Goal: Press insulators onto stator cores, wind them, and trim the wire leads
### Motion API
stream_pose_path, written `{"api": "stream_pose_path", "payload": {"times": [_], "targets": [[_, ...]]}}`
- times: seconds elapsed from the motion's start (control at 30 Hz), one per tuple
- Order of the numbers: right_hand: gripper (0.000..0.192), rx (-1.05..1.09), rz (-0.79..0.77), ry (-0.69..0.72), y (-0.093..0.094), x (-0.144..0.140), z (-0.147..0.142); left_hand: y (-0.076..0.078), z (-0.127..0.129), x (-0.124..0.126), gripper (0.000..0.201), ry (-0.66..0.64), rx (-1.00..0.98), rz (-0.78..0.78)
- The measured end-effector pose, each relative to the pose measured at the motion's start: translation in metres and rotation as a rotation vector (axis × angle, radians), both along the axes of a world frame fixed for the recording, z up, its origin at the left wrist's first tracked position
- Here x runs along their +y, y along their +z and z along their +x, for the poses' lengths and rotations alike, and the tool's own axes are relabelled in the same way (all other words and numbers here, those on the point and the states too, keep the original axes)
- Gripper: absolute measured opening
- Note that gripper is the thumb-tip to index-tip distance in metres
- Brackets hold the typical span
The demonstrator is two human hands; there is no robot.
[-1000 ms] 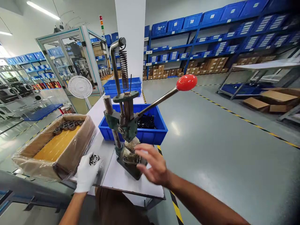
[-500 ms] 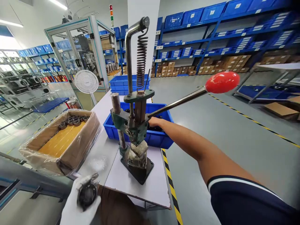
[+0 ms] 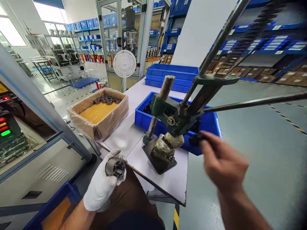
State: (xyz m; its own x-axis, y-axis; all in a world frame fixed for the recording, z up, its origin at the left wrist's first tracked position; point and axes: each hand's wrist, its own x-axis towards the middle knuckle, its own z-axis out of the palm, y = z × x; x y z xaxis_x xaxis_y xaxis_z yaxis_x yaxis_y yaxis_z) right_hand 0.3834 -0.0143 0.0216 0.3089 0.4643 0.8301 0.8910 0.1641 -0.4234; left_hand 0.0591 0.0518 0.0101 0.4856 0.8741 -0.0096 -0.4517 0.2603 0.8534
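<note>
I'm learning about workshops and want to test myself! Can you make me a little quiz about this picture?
1. True or false: the left hand wears a white glove.
2. What does it hold? A) metal ring part B) red ball C) fan
3. What colour is the bin behind the hand press?

Key: 1 true. 2 A. 3 blue. Bonus: the blurred right hand pinches a small dark part.
</note>
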Motion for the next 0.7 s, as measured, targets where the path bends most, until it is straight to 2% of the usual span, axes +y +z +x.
{"api": "stream_pose_path", "payload": {"times": [0.03, 0.07, 0.13, 0.17, 0.23, 0.3, 0.37, 0.47, 0.7], "targets": [[0.029, -0.012, -0.056, 0.138, 0.002, -0.009, -0.030, -0.001, 0.002, -0.002, 0.079, -0.007, -0.003, 0.019], [0.028, -0.038, -0.110, 0.347, 0.004, -0.014, -0.059, -0.002, 0.004, -0.004, 0.084, -0.006, 0.010, 0.049], [0.033, -0.033, -0.121, 0.621, 0.008, -0.014, -0.111, -0.002, 0.005, -0.011, 0.092, 0.013, 0.078, 0.119], [0.036, -0.020, -0.109, 0.708, 0.010, -0.010, -0.130, 0.000, 0.004, -0.015, 0.095, 0.026, 0.122, 0.151], [0.040, 0.025, -0.056, 0.768, 0.010, -0.003, -0.155, 0.005, 0.001, -0.024, 0.092, 0.059, 0.208, 0.187], [0.041, 0.057, -0.018, 0.795, 0.008, 0.002, -0.166, 0.011, -0.003, -0.033, 0.081, 0.099, 0.269, 0.190], [0.043, 0.038, -0.023, 0.882, 0.004, 0.004, -0.166, 0.016, -0.009, -0.040, 0.072, 0.124, 0.313, 0.178], [0.049, -0.091, -0.062, 1.013, 0.002, 0.003, -0.160, 0.017, -0.016, -0.043, 0.072, 0.117, 0.332, 0.152], [0.047, -0.257, -0.030, 0.953, 0.006, 0.005, -0.155, 0.014, -0.016, -0.034, 0.083, 0.058, 0.324, 0.113]]}}
